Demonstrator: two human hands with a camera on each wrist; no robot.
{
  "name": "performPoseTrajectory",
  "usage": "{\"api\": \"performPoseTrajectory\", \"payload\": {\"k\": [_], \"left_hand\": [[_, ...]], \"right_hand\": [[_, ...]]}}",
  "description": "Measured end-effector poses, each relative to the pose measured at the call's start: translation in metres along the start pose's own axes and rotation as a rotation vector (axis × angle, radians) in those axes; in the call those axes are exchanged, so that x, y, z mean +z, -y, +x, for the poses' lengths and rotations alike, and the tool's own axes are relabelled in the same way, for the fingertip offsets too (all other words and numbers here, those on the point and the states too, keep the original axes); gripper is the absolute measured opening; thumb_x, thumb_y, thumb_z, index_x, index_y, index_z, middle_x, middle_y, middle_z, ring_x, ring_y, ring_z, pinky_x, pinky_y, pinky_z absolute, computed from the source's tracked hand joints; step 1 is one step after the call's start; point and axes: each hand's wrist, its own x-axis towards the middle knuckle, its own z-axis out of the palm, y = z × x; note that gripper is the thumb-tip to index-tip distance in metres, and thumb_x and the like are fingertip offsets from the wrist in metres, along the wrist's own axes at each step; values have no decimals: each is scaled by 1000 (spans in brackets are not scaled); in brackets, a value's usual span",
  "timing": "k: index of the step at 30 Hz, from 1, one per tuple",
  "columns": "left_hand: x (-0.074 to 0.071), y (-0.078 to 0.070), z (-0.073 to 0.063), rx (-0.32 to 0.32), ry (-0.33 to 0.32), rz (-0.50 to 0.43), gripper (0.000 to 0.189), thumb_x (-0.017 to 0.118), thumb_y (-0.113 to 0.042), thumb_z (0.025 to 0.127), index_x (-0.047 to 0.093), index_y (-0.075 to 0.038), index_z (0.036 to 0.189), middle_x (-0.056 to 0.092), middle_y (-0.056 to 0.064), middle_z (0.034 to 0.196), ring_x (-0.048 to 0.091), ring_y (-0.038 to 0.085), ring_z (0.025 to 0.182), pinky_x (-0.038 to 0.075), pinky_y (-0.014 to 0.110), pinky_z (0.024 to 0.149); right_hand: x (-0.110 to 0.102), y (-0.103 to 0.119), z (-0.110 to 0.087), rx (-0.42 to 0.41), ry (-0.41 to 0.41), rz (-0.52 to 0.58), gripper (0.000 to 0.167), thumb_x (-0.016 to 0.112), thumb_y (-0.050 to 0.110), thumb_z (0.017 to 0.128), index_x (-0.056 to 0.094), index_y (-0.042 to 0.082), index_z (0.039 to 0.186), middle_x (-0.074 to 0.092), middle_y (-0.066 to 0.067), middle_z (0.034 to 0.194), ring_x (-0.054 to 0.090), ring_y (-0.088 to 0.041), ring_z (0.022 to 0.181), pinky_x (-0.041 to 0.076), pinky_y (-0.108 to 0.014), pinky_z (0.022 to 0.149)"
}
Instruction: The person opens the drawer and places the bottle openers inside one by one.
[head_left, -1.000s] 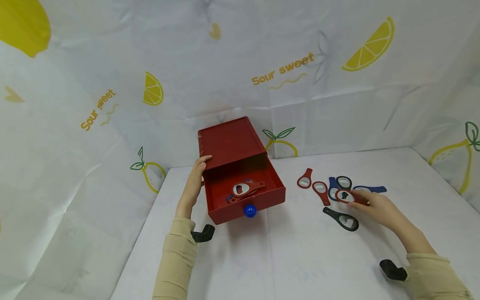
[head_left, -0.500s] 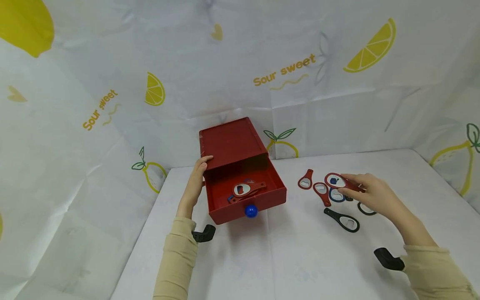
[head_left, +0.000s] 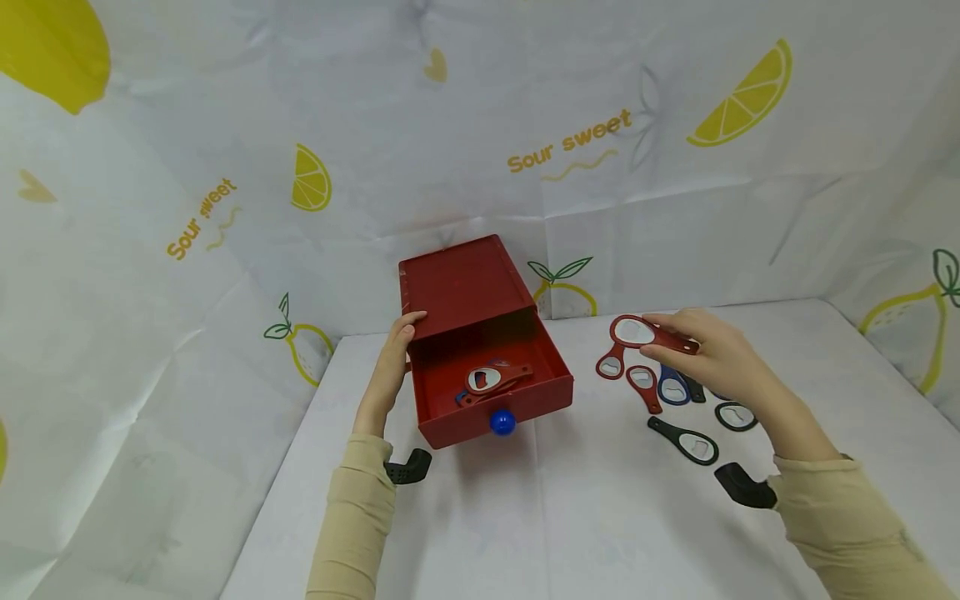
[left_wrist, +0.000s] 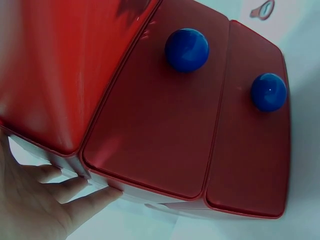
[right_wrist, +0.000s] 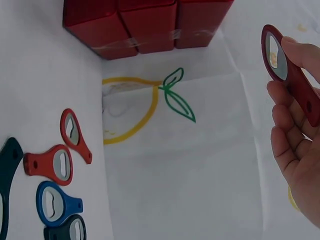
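In the head view my left hand (head_left: 386, 371) rests against the left side of a red drawer cabinet (head_left: 465, 279). The left wrist view shows its fingers (left_wrist: 95, 202) extended along the cabinet's side wall. The top drawer (head_left: 551, 400) is pulled out and holds several bottle openers (head_left: 483, 380), a red one uppermost. My right hand (head_left: 712, 350) pinches a red bottle opener (head_left: 663, 337) by the handle, raised above the table with its metal head pointing left. In the right wrist view, thumb and fingers grip the same opener (right_wrist: 295, 82).
Right of the cabinet lie loose bottle openers: two red (head_left: 642, 385), a blue one (head_left: 673, 388) and several black (head_left: 693, 446). Two lower drawers with blue knobs (left_wrist: 187, 50) are closed. A lemon-printed white cloth (head_left: 450, 150) hangs behind the table.
My right hand has lifted the red bottle opener off the pile and carried it up and to the left, uncovering openers beneath. The left hand stays in place on the cabinet.
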Motion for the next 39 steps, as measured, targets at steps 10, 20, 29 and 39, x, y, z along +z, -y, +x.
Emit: {"api": "performPoseTrajectory", "payload": {"k": [10,20,29,39], "left_hand": [[0,-1,0,-2,-2,-16,42,23,-37,102,33,-21,140,27,9,149,32,29,130,33,53,98],[1,-2,-1,-9,0,-26,42,23,-36,102,33,-21,140,23,8,151,31,29,132,33,53,99],[1,-3,1,-19,-5,-22,42,24,-36,102,34,-21,140,24,8,151,31,29,133,33,55,100],[0,-3,0,-19,-2,-24,41,24,-35,102,35,-21,140,25,8,150,32,29,132,33,55,101]], "right_hand": [[8,31,25,-125,1,63,44,73,23,80,62,9,121,65,-4,98,42,-6,80,42,-19,60],[30,56,53,-311,-3,155,43,75,17,76,65,10,117,63,5,82,44,-5,76,39,-20,65],[55,80,71,-356,90,222,41,74,17,77,65,7,116,68,-1,90,47,-9,78,37,-25,69],[72,99,81,-276,316,101,41,70,31,81,65,15,119,68,-1,113,61,-18,104,24,-49,100]]}}
